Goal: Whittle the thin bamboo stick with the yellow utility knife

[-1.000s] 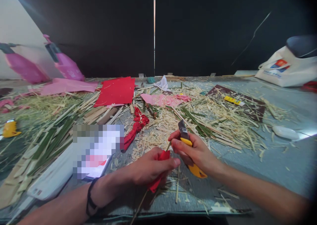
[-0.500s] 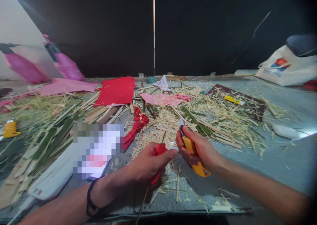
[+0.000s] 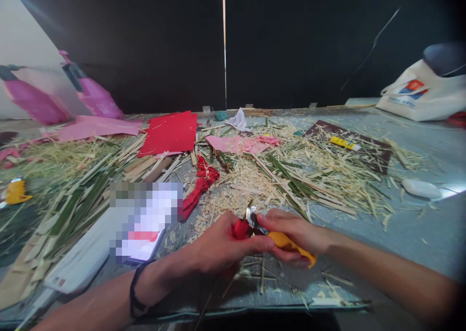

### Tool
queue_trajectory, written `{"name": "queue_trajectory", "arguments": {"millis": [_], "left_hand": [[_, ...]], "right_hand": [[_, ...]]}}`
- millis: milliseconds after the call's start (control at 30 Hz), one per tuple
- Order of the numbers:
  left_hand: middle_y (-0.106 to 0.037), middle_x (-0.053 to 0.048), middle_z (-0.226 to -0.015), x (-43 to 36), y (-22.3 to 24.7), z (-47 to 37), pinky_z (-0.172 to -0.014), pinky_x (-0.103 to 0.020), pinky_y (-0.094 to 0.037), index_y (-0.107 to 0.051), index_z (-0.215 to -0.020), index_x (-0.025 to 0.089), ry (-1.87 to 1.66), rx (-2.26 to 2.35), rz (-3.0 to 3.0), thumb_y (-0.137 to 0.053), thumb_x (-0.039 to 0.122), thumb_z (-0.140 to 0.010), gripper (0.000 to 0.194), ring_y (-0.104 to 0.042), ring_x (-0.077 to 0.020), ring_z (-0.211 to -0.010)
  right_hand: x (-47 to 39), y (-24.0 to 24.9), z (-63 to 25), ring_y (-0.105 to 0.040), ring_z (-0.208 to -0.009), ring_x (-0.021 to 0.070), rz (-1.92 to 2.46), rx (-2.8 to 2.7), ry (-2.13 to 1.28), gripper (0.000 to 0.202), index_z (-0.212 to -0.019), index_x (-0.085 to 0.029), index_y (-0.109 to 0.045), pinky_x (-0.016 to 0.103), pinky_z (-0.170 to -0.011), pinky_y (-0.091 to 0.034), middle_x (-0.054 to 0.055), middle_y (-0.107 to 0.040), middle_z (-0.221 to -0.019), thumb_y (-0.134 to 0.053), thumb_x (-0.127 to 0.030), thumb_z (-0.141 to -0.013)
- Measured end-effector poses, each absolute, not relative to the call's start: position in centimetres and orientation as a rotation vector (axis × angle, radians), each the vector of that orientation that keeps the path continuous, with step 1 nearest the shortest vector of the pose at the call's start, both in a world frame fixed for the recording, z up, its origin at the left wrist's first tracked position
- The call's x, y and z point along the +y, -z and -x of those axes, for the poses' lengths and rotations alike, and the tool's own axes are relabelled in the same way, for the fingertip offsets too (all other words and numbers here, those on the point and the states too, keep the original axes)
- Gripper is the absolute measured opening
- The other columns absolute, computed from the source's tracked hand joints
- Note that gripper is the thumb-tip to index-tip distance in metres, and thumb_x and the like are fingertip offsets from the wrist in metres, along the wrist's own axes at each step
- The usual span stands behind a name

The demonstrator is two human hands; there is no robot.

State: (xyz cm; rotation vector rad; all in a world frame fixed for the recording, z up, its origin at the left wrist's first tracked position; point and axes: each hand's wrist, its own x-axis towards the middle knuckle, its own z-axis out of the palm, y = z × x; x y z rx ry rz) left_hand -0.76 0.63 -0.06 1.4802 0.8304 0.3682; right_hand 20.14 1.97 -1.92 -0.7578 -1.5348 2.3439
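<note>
- We're pinching a small red paper-like roll (image 3: 240,229) in our left hand (image 3: 218,243), above the worktop (image 3: 382,214).
- We're gripping a yellow plastic utility knife (image 3: 286,242) in our right hand (image 3: 306,229), its blade at the roll's upper end; contact is unclear.
- Both hands are closing around their items, left thumb near the knife.
- Looks like we're trimming or scraping; this calls for steady, light pressure, thumb clear of the edge.

The phone with the lit screen (image 3: 151,219) lies left of the hands (image 3: 233,243); the white cloth bag (image 3: 418,93) sits far right, beyond them.
</note>
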Motion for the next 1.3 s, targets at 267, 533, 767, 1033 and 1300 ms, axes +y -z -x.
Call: {"name": "queue_trajectory", "arguments": {"millis": [267,533,767,1033,1300], "left_hand": [[-0.035,0.008,-0.043,0.6,0.5,1.0,-0.039,-0.023,-0.016,-0.045,-0.055,0.019,-0.335,0.816,-1.517,-0.059,0.064,-0.089,0.059,-0.028,-0.0058,-0.040],[-0.028,0.008,-0.043,0.3,1.4,0.3,-0.041,-0.024,-0.015,-0.036,-0.051,0.021,-0.457,1.038,-1.522,-0.047,0.075,-0.089,0.067,-0.023,-0.0062,-0.041],[-0.032,0.009,-0.044,0.5,0.4,0.6,-0.040,-0.023,-0.015,-0.040,-0.053,0.019,-0.343,0.815,-1.534,-0.061,0.065,-0.088,0.061,-0.024,-0.0051,-0.041],[-0.034,0.009,-0.044,0.3,1.1,0.7,-0.037,-0.020,-0.020,-0.045,-0.059,0.020,-0.382,0.901,-1.489,-0.054,0.072,-0.088,0.060,-0.029,-0.0063,-0.040],[-0.034,0.009,-0.044,0.6,0.8,0.9,-0.039,-0.022,-0.017,-0.044,-0.058,0.019,-0.320,0.845,-1.530,-0.059,0.065,-0.089,0.057,-0.028,-0.0054,-0.040]], "right_hand": [[1.7,1.4,-20.2,-0.032,-0.025,0.0065,0.824,-1.477,-2.464,0.061,-0.062,-0.018,-0.051,0.016,-0.025,-0.031,-0.006,-0.041,-0.039,-0.046,-0.068,-0.097],[1.3,1.1,-19.2,-0.016,-0.029,0.0029,0.841,-1.249,-2.326,0.062,-0.064,-0.021,-0.038,0.013,-0.026,-0.020,-0.013,-0.022,-0.043,-0.054,-0.075,-0.089],[1.5,0.3,-20.0,-0.017,-0.030,0.0024,0.837,-1.380,-2.493,0.060,-0.063,-0.019,-0.042,0.012,-0.026,-0.020,-0.011,-0.027,-0.044,-0.056,-0.070,-0.091],[0.9,0.7,-19.2,-0.022,-0.027,0.0036,0.875,-1.334,-2.385,0.061,-0.065,-0.020,-0.044,0.013,-0.025,-0.023,-0.011,-0.029,-0.042,-0.057,-0.076,-0.086],[1.5,0.5,-19.8,-0.020,-0.026,0.0030,0.778,-1.315,-2.587,0.059,-0.063,-0.020,-0.043,0.013,-0.024,-0.023,-0.011,-0.030,-0.042,-0.058,-0.069,-0.090]]}}
